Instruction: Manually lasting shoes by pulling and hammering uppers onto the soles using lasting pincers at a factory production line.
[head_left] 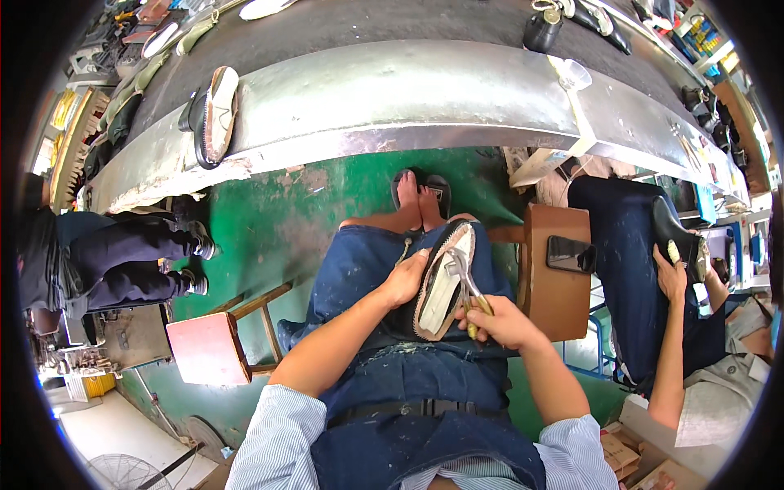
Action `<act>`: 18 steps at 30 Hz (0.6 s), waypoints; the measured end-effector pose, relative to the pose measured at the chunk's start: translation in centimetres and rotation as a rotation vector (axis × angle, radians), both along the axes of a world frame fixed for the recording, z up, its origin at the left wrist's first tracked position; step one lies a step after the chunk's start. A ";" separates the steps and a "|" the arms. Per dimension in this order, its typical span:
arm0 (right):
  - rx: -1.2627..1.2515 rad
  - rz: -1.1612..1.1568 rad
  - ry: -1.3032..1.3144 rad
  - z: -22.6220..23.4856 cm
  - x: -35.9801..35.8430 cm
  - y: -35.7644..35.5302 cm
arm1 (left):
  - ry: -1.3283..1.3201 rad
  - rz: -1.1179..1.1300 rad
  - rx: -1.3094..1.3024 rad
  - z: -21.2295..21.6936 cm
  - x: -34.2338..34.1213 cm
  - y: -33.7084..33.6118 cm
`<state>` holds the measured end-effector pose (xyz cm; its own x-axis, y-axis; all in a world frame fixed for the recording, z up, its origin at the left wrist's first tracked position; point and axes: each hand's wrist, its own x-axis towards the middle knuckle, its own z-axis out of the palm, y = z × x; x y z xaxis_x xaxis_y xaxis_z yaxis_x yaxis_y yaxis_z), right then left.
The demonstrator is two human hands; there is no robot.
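A dark shoe lies bottom up on my lap, its pale insole ringed by a stitched or pleated brown edge. My left hand is closed on the shoe's left side near the toe end, with the thumb against the rim. In my right hand is a pair of pincers, gripped by its yellowish handles. The metal head of the pincers rests at the shoe's upper part, over the insole. Whether the jaws pinch the edge there cannot be made out. The shoe's underside against my apron is hidden.
Ahead runs a dark conveyor with a metal edge; a shoe stands on it at left. A brown stool at right bears a phone. Beside it a co-worker handles a black boot. A pink-topped stool stands left.
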<state>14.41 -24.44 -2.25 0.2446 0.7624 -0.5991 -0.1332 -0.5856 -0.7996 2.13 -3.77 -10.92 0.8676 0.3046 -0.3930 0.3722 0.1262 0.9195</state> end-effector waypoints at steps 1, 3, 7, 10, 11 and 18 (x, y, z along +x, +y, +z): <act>0.052 -0.116 0.331 0.1 0.0 -0.3 | -0.030 -0.013 0.033 0.1 0.1 -0.3; 0.000 -0.111 0.099 0.2 -0.8 0.4 | -0.023 -0.005 0.010 -0.7 0.3 -0.5; -0.018 -0.033 -0.162 1.1 -0.7 -0.6 | 0.030 0.049 0.126 -0.7 0.6 -0.9; -0.176 0.053 -0.117 4.4 -0.2 -1.8 | 0.051 0.107 0.251 -1.0 -0.1 -1.5; -0.144 0.179 -0.271 5.6 -0.2 -1.8 | 0.075 0.134 0.321 -0.7 -0.2 -1.8; -0.055 0.409 -0.655 6.7 -0.3 -1.8 | -0.062 0.132 0.486 1.7 -0.9 -2.8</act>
<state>14.08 -26.22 4.47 0.2675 0.8420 -0.4686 0.5927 -0.5272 -0.6089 1.24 -6.60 -9.26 0.8268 0.5478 -0.1275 0.3247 -0.2799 0.9034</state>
